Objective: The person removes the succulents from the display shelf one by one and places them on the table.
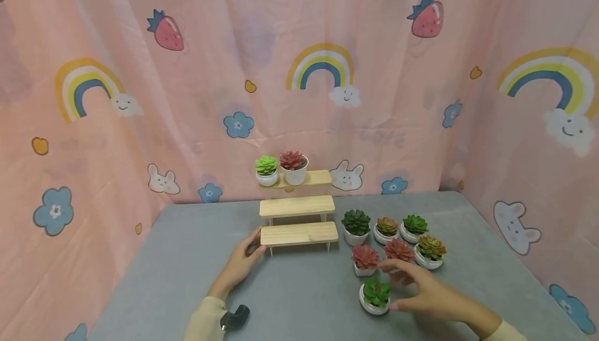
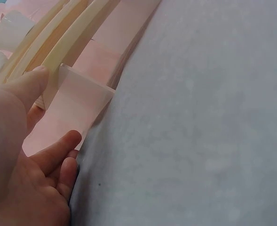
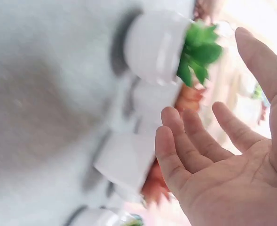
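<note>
My left hand (image 1: 242,263) is at the left end of the lowest step of a three-tier wooden display stand (image 1: 299,233). In the left wrist view, its thumb and index finger hold the end of the board (image 2: 77,37), while the other fingers lie beside the clear leg (image 2: 77,101). My right hand (image 1: 423,291), fingers spread and holding nothing, hovers just right of a green potted succulent (image 1: 376,293) in a round white pot. A red succulent (image 1: 365,258) in a white pot stands close past its fingertips, and another red succulent (image 1: 399,250) is partly hidden behind the hand.
On the top step stand a light green succulent (image 1: 267,169) and a dark red succulent (image 1: 294,167). More potted plants, including a dark green succulent (image 1: 356,225) and a yellowish succulent (image 1: 430,250), cluster right of the stand on the grey table (image 1: 154,278). A pink patterned curtain (image 1: 201,96) hangs behind.
</note>
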Action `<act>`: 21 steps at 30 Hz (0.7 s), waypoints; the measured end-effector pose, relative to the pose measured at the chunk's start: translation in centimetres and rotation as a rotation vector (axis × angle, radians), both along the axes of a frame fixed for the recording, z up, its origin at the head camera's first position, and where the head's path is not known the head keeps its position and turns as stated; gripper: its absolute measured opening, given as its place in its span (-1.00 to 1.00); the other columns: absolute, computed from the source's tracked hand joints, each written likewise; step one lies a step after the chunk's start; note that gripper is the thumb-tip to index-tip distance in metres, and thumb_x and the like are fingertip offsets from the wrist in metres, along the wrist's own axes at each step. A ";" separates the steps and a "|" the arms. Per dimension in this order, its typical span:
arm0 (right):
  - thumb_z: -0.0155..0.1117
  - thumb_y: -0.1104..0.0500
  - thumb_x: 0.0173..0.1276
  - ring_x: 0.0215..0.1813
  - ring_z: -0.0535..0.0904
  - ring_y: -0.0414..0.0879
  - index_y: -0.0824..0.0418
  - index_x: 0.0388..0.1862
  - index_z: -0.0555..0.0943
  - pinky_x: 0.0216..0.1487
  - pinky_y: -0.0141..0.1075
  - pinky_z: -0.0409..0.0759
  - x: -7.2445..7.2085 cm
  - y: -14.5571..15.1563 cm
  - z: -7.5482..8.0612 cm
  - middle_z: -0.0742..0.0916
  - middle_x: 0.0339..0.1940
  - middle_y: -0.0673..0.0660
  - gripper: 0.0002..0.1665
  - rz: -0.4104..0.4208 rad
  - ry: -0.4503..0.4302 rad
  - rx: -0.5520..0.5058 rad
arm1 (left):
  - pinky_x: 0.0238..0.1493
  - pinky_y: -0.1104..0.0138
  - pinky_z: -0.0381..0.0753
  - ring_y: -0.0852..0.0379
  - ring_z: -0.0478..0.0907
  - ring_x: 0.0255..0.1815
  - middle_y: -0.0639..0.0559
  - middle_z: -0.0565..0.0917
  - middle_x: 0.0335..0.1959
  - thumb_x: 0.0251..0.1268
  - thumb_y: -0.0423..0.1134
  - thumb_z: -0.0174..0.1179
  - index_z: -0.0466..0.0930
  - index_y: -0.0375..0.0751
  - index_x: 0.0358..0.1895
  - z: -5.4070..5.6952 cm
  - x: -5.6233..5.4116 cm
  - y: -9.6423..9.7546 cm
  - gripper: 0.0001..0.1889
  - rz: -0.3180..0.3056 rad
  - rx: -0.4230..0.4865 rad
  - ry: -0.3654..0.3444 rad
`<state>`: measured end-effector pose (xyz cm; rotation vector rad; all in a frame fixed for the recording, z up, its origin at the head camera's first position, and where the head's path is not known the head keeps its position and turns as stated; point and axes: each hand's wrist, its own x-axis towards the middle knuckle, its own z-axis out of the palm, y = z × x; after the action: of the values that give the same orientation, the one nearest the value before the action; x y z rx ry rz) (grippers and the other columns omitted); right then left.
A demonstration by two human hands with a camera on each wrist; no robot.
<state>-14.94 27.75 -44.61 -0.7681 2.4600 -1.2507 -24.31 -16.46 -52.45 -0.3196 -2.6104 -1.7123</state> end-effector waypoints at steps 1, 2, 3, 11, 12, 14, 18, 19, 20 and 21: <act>0.47 0.07 0.31 0.08 0.61 -0.21 0.29 0.42 0.39 -0.04 -0.30 0.60 0.0 0.1 0.4 0.57 0.27 0.42 -0.22 -0.007 0.014 0.004 | 0.39 -0.15 0.40 -0.20 0.40 0.47 -0.19 0.51 0.41 0.48 -0.04 0.19 0.25 -0.10 0.56 0.0 0.0 0.0 -0.34 0.000 0.003 0.002; 0.47 0.06 0.32 0.09 0.61 -0.22 0.29 0.42 0.39 -0.03 -0.28 0.61 -0.1 0.1 0.8 0.58 0.27 0.41 -0.22 -0.007 0.036 0.010 | 0.38 -0.14 0.42 -0.19 0.42 0.46 -0.18 0.52 0.41 0.48 -0.05 0.19 0.25 -0.11 0.56 0.0 0.0 0.0 -0.34 0.000 0.003 0.006; 0.46 0.05 0.32 0.09 0.61 -0.24 0.29 0.41 0.40 -0.03 -0.28 0.61 -0.2 0.1 1.2 0.58 0.27 0.39 -0.23 -0.012 0.054 0.016 | 0.38 -0.14 0.42 -0.18 0.42 0.46 -0.18 0.52 0.40 0.48 -0.06 0.19 0.26 -0.10 0.56 0.0 0.0 0.0 -0.34 0.001 0.009 0.004; 0.40 0.09 0.39 0.16 0.57 -0.42 0.27 0.41 0.40 0.05 -0.26 0.66 -1.7 -0.7 4.4 0.57 0.31 0.38 -0.31 -0.028 0.101 -0.045 | 0.35 -0.10 0.45 -0.18 0.41 0.46 -0.18 0.52 0.41 0.49 -0.04 0.18 0.25 -0.12 0.56 0.0 0.0 0.0 -0.34 0.005 -0.017 0.012; 0.39 0.12 0.40 0.13 0.58 -0.40 0.27 0.40 0.41 0.03 -0.24 0.67 -2.0 -0.9 4.7 0.58 0.29 0.38 -0.33 -0.029 0.106 -0.060 | 0.34 -0.10 0.46 -0.18 0.41 0.46 -0.18 0.52 0.41 0.49 -0.04 0.18 0.25 -0.12 0.56 0.0 0.1 0.0 -0.34 0.005 -0.020 0.015; 0.36 0.16 0.42 0.10 0.59 -0.36 0.29 0.40 0.40 0.01 -0.23 0.67 -2.7 -1.3 5.2 0.57 0.27 0.38 -0.36 -0.022 0.108 -0.080 | 0.36 -0.11 0.44 -0.18 0.41 0.47 -0.17 0.52 0.41 0.49 -0.03 0.18 0.25 -0.12 0.56 0.1 0.0 0.0 -0.34 0.007 -0.024 0.012; 0.36 0.15 0.42 0.10 0.61 -0.23 0.26 0.40 0.41 0.00 -0.25 0.65 -4.2 -2.3 5.6 0.57 0.27 0.40 -0.37 -0.032 0.105 -0.071 | 0.37 -0.13 0.43 -0.19 0.40 0.48 -0.17 0.51 0.42 0.49 0.00 0.17 0.23 -0.11 0.57 0.0 0.0 0.1 -0.32 0.004 -0.041 0.012; 0.36 0.14 0.43 0.12 0.61 -0.17 0.26 0.41 0.41 0.02 -0.24 0.65 -4.6 -2.6 5.6 0.57 0.28 0.40 -0.36 -0.033 0.103 -0.066 | 0.38 -0.14 0.42 -0.20 0.40 0.48 -0.17 0.51 0.42 0.49 0.00 0.17 0.23 -0.11 0.57 0.0 0.0 0.1 -0.32 0.004 -0.042 0.011; 0.36 0.13 0.43 0.14 0.62 -0.09 0.25 0.41 0.41 0.03 -0.23 0.64 -5.0 -2.9 5.6 0.57 0.29 0.41 -0.36 -0.035 0.104 -0.060 | 0.38 -0.15 0.41 -0.21 0.40 0.48 -0.18 0.50 0.42 0.49 0.00 0.17 0.22 -0.11 0.57 0.0 -0.1 0.1 -0.32 0.003 -0.046 0.013; 0.35 0.12 0.43 0.16 0.63 0.01 0.26 0.41 0.41 0.06 -0.21 0.63 -5.3 -3.1 5.6 0.56 0.29 0.42 -0.36 -0.035 0.099 -0.061 | 0.38 -0.15 0.41 -0.21 0.40 0.47 -0.18 0.50 0.42 0.49 0.00 0.17 0.22 -0.12 0.57 0.0 -0.1 0.1 -0.32 0.003 -0.047 0.014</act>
<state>-20.28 24.64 -39.00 -0.8258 2.5338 -1.3369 -24.41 -16.32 -52.46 -0.3277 -2.6427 -1.6442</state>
